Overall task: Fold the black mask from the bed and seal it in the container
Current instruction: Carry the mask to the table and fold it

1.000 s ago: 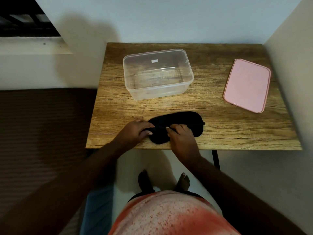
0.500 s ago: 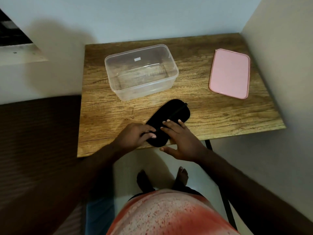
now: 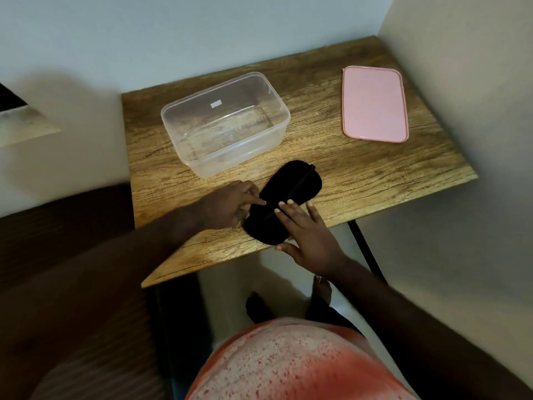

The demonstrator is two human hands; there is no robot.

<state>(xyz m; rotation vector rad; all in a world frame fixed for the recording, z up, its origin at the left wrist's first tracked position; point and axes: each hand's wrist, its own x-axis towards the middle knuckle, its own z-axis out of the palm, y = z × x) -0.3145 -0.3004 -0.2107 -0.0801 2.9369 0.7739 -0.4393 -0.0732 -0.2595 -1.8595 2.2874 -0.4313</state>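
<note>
The black mask (image 3: 291, 194) lies flat on the wooden table (image 3: 375, 174), near its front edge, with its strap running along its length. My left hand (image 3: 227, 207) rests at the mask's left end, one finger stretched out onto the fabric. My right hand (image 3: 308, 235) lies flat with fingers spread on the mask's near right part, thumb off the table edge. The clear plastic container (image 3: 225, 122) stands empty and uncovered just behind the mask. Its pink lid (image 3: 374, 103) lies flat at the table's far right.
Walls close in the table at the back and on the right. A dark brown bed (image 3: 57, 255) sits to the left. My bare feet (image 3: 321, 290) are on the floor under the table's front edge, beside a black table leg (image 3: 367, 252).
The mask has turned from lying sideways to pointing diagonally away to the right. My right hand went from gripping it to lying flat with fingers spread. The view has tilted and shifted left.
</note>
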